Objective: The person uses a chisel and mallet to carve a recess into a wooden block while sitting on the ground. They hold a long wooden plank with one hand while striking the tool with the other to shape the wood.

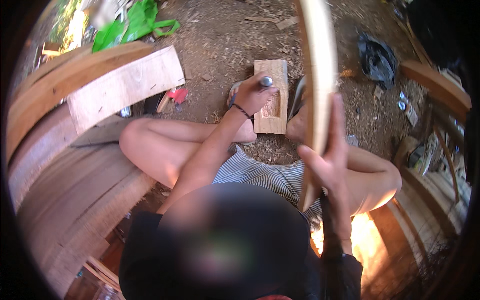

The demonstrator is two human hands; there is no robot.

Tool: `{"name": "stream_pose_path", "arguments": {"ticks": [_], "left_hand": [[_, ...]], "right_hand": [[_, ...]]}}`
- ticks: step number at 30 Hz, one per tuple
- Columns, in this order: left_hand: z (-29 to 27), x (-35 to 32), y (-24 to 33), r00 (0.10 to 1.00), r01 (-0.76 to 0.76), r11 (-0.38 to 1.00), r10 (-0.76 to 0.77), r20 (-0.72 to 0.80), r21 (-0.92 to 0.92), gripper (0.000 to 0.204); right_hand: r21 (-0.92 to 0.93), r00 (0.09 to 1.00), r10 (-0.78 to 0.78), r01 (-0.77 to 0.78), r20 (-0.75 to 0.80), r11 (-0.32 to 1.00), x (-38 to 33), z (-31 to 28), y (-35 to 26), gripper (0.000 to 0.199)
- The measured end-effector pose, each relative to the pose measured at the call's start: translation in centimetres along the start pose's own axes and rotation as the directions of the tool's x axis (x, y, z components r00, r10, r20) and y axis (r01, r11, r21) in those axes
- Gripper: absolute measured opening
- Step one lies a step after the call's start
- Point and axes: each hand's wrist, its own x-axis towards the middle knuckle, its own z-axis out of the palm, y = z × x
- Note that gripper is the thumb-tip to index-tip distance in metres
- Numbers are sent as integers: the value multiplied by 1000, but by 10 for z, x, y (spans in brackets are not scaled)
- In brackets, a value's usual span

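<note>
My left hand is wrapped round an upright chisel. Only the round metal end of its handle shows, and the blade is hidden below my fist. Under it a thick wooden block lies on the ground between my feet, with a rectangular hollow cut into its face. On the right, my right hand grips a long, pale wooden piece, thumb on one side and fingers stretched along the other. This piece stands out tall toward the top edge and partly covers my right foot.
Curved wooden boards are stacked at the left, beside a broad plank. A green bag lies at the far left, a black plastic bag at the far right. More timber lines the right side. Wood chips cover the ground.
</note>
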Motion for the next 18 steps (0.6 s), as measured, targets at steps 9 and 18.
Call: {"name": "stream_pose_path", "arguments": {"ticks": [9, 18], "left_hand": [[-10, 10, -13, 939, -289, 921, 325, -107, 263, 42], [-2, 19, -17, 967, -236, 954, 249, -51, 185, 33]], "right_hand": [[-727, 949, 92, 166, 301, 666, 26, 11, 24, 106], [-736, 903, 314, 3, 292, 677, 33, 14, 5, 96]]}}
